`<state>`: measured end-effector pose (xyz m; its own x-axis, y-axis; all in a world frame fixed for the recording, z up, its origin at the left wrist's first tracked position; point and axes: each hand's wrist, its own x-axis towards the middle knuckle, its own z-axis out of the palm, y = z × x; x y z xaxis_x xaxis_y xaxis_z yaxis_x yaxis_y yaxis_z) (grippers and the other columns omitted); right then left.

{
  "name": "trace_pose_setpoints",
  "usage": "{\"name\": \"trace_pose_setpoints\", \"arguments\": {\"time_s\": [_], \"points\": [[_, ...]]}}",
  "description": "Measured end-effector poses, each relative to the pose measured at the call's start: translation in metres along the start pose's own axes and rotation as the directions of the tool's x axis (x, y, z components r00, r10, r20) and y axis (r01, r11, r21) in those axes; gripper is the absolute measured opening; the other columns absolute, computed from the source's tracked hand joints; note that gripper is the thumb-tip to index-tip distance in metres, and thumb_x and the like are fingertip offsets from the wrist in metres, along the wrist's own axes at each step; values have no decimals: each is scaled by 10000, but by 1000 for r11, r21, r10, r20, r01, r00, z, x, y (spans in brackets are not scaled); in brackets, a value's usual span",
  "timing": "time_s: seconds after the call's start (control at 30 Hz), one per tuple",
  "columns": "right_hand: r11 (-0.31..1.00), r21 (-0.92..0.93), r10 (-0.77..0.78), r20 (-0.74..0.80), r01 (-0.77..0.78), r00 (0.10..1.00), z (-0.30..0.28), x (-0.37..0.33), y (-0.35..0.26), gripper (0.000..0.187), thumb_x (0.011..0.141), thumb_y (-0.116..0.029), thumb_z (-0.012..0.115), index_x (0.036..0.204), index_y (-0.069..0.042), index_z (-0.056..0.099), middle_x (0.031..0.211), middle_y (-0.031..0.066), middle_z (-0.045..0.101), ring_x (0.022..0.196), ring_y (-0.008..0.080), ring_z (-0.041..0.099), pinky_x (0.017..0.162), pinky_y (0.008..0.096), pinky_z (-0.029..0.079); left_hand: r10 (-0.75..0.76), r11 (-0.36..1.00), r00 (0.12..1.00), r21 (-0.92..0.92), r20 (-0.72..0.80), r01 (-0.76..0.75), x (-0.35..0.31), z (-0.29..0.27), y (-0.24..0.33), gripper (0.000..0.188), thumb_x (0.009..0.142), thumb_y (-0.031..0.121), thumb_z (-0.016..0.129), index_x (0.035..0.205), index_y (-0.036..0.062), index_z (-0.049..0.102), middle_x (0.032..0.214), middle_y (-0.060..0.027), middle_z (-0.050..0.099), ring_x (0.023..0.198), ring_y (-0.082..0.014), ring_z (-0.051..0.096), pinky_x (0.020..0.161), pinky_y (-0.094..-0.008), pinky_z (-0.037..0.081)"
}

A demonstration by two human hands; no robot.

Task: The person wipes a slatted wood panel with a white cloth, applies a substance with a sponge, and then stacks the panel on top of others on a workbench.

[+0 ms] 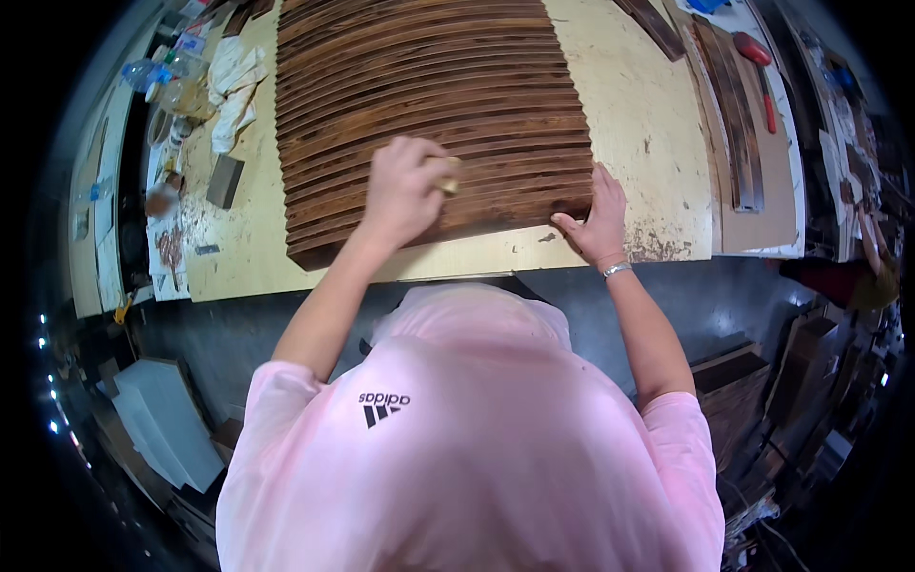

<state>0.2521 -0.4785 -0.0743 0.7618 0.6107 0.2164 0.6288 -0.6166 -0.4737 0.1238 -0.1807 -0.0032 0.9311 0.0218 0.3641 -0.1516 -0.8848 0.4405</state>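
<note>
A dark brown ribbed wooden panel (429, 105) lies flat on the pale workbench top, its grooves running from side to side. My left hand (405, 186) is closed around a small yellowish pad (449, 179), slightly blurred, and presses it on the ribs near the panel's front edge. Most of the pad is hidden by the fingers, so its exact kind does not show. At the near right corner, my right hand (598, 214) grips the panel, thumb against the front edge and fingers along the right side.
Left of the panel are a white cloth (233, 91), a grey block (225, 181) and plastic bottles (181, 98). To the right lie a long dark wooden strip (732, 114) and a red-handled tool (762, 76). Another person (863, 272) is at far right.
</note>
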Motion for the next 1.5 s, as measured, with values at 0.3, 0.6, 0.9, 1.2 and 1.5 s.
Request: {"name": "trace_pose_setpoints", "arguments": {"time_s": [0.3,0.6,0.9,1.2,1.5], "points": [[1000,-1,5,24,-5,1000,2,1,-5,1084,649,-474,867,1500,-18,372,1472,208,476,1399,362,404,1189,523,241,56,996,998,-63,-34,-58,-4,9,26,295,679,30,685,962,111,716,1041,-76,672,983,-306,627,831,-420,490],[999,-3,36,30,-36,999,1,-2,-7,1036,669,-405,870,1485,11,386,1503,233,444,1377,415,398,1193,501,255,-529,772,813,260,-243,580,-153,-136,-97,302,693,-22,656,974,64,729,1049,-100,696,1037,-294,633,926,-388,504],[1000,-24,5,12,-5,1000,12,-6,8,1061,665,-471,855,1473,36,390,1480,244,462,1385,413,395,1189,510,252,-225,930,942,235,-250,284,-88,-90,-79,313,691,6,681,975,127,735,990,-67,670,958,-310,612,849,-430,491],[1000,-6,16,-9,-16,1000,0,-1,-5,1047,646,-473,858,1463,13,419,1470,252,470,1346,429,429,1163,496,308,-202,979,970,-12,-133,202,-54,-80,-83,314,787,12,717,1099,49,699,1084,-121,666,1051,-297,637,894,-380,521],[996,20,88,43,-89,995,-3,0,-3,1109,659,-558,827,1505,-5,370,1497,211,457,1435,357,368,1208,518,221,310,918,951,-262,-1,-299,83,73,29,285,766,17,724,1036,101,683,1075,-96,629,1005,-312,612,834,-417,529]]}}
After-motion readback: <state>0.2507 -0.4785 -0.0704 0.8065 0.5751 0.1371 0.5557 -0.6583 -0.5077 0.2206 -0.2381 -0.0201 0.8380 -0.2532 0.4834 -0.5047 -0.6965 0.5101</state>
